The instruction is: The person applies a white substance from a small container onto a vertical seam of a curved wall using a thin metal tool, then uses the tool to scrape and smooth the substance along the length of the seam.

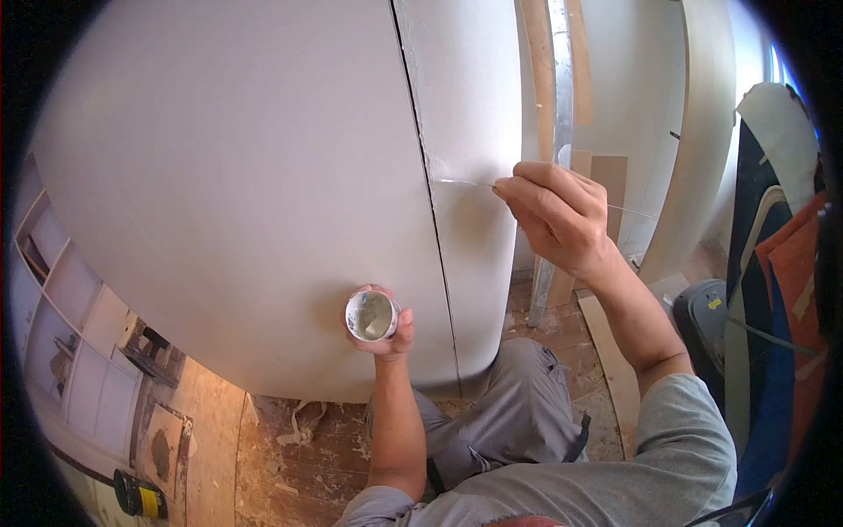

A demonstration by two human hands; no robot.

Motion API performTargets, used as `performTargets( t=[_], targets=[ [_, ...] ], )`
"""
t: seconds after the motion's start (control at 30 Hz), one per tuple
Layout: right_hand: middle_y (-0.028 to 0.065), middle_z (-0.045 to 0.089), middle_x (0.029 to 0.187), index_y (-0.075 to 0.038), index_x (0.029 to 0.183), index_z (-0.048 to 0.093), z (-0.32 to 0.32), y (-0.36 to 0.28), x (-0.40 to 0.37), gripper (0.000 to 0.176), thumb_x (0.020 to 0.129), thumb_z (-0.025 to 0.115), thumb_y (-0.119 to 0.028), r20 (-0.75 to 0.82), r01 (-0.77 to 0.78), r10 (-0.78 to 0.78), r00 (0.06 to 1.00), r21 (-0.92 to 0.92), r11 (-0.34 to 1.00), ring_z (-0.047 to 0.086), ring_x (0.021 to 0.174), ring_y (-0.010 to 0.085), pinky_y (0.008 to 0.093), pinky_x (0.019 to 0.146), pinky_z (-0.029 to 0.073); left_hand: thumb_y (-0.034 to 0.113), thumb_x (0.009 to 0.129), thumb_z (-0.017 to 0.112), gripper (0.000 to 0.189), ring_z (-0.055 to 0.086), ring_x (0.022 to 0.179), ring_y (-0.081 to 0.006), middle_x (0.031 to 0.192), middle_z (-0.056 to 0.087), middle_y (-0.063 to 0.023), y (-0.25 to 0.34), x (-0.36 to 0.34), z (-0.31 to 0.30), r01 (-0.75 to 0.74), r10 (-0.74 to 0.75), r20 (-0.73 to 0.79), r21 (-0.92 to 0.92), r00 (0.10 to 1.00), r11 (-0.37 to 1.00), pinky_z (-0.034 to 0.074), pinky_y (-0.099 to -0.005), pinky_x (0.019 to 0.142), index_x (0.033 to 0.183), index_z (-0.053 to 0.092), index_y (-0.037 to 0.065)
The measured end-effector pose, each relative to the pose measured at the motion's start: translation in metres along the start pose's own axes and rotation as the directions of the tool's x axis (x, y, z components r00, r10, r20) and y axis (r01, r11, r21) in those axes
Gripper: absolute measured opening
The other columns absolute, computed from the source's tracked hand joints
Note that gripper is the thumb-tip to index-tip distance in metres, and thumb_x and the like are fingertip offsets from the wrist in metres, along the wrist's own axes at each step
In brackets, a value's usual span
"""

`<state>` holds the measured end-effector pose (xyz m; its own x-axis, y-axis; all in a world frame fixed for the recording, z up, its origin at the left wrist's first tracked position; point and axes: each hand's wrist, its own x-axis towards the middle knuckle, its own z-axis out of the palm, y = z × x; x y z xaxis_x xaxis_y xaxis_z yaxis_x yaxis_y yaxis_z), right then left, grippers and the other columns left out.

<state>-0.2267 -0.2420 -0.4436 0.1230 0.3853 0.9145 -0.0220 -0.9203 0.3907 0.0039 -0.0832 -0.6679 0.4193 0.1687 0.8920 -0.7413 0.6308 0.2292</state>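
A large, smooth white panel point(255, 176) with a rounded lower edge stands in front of me. A narrow dark seam point(442, 255) runs down it, with rough, pale filler along its upper part. My right hand point(558, 215) pinches a slim, thin-shafted tool point(467, 183), its whitish tip right at the seam's right side and its shaft sticking out behind the hand. Lower down, my left hand point(404, 327) wraps round a small white cup point(353, 309) tilted toward me, with pale grey paste inside. The cup is close in front of the panel, left of the seam.
Wooden strips and a long metal bar point(562, 88) lean behind the panel at right. A dark rounded machine point(700, 307) stands on the floor beside hanging cloths point(790, 255). At left are white shelving point(66, 307) and a black tub point(133, 494). Scraps litter the stained floor point(299, 457).
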Motion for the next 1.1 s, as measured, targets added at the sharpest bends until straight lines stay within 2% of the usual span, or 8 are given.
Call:
performTargets(
  t=[0.17,0.23,0.33,0.47,0.67,0.73,0.93,1.1],
  targets=[
    [0.0029,0.075,0.094,-0.009,0.098,0.080,-0.010,-0.011,-0.016,0.024,0.076,0.088,0.001,0.160,-0.013,-0.001,0.987,0.087,0.996,0.074,0.071,0.0174,0.0330,0.057,0.058,0.033,0.089,0.091,0.076,0.062,0.087,-0.0211,0.105,0.067,-0.0116,-0.004,0.000,-0.004,-0.051,0.050,0.017,0.025,0.999,0.998,0.055,-0.0349,0.071,0.145,0.054,-0.004],
    [0.0034,0.075,0.095,-0.009,0.097,0.079,-0.008,-0.012,-0.020,0.023,0.077,0.087,0.000,0.200,-0.022,0.003,0.980,0.093,0.995,0.075,0.073,0.0186,0.0335,0.057,0.059,0.032,0.082,0.095,0.076,0.067,0.086,-0.0241,0.106,0.068,-0.0145,-0.003,-0.002,-0.005,0.043,-0.043,-0.022,-0.005,0.999,0.999,0.059,-0.0394,0.073,0.136,0.054,-0.002],
    [0.0031,0.075,0.095,-0.009,0.097,0.079,-0.011,-0.009,-0.008,0.023,0.077,0.086,0.000,0.219,-0.022,0.006,0.976,0.071,0.997,0.075,0.073,0.0185,0.0339,0.057,0.059,0.032,0.082,0.095,0.075,0.067,0.086,-0.0237,0.106,0.068,-0.0139,-0.003,-0.002,-0.002,0.036,-0.036,-0.037,-0.023,0.999,0.999,0.059,-0.0388,0.073,0.135,0.055,-0.003],
    [0.0026,0.075,0.097,-0.008,0.098,0.079,-0.006,-0.003,0.006,0.023,0.078,0.086,0.001,0.175,0.008,-0.018,0.984,0.054,0.999,0.074,0.071,0.0180,0.0335,0.056,0.058,0.034,0.090,0.090,0.074,0.063,0.087,-0.0209,0.102,0.067,-0.0119,0.002,0.004,-0.001,0.002,-0.002,0.005,0.007,1.000,1.000,0.055,-0.0336,0.070,0.143,0.055,-0.004],
    [0.0031,0.075,0.097,-0.007,0.098,0.079,-0.002,0.008,0.027,0.022,0.079,0.087,0.001,0.115,0.026,-0.028,0.993,0.019,0.999,0.075,0.073,0.0182,0.0322,0.057,0.059,0.036,0.089,0.090,0.074,0.064,0.088,-0.0214,0.102,0.067,-0.0113,0.002,0.004,-0.001,-0.021,0.020,0.020,0.017,1.000,1.000,0.056,-0.0353,0.073,0.140,0.056,-0.006],
    [0.0031,0.075,0.097,-0.007,0.098,0.080,0.001,0.015,0.032,0.021,0.080,0.087,0.001,0.070,0.048,-0.048,0.996,0.007,0.999,0.075,0.074,0.0183,0.0316,0.058,0.059,0.034,0.083,0.094,0.073,0.067,0.086,-0.0238,0.102,0.068,-0.0128,0.000,0.004,-0.004,0.006,-0.007,0.027,0.038,1.000,0.999,0.058,-0.0383,0.072,0.131,0.054,-0.003],
    [0.0020,0.076,0.097,-0.009,0.099,0.081,-0.005,0.021,0.041,0.023,0.080,0.088,0.001,-0.036,0.062,-0.063,0.997,-0.022,0.998,0.075,0.074,0.0175,0.0315,0.059,0.060,0.032,0.082,0.094,0.076,0.068,0.088,-0.0247,0.106,0.068,-0.0143,-0.004,0.001,-0.006,0.002,-0.003,0.027,0.038,1.000,0.999,0.059,-0.0391,0.073,0.134,0.051,-0.003],
    [0.0016,0.076,0.096,-0.009,0.099,0.081,-0.008,0.008,0.020,0.021,0.081,0.089,0.000,0.102,0.061,-0.065,0.993,0.037,0.997,0.075,0.073,0.0169,0.0317,0.058,0.060,0.033,0.085,0.093,0.072,0.066,0.086,-0.0232,0.102,0.068,-0.0126,-0.003,0.002,-0.001,-0.019,0.019,-0.013,0.000,1.000,1.000,0.058,-0.0372,0.073,0.133,0.056,-0.005]
  ],
)
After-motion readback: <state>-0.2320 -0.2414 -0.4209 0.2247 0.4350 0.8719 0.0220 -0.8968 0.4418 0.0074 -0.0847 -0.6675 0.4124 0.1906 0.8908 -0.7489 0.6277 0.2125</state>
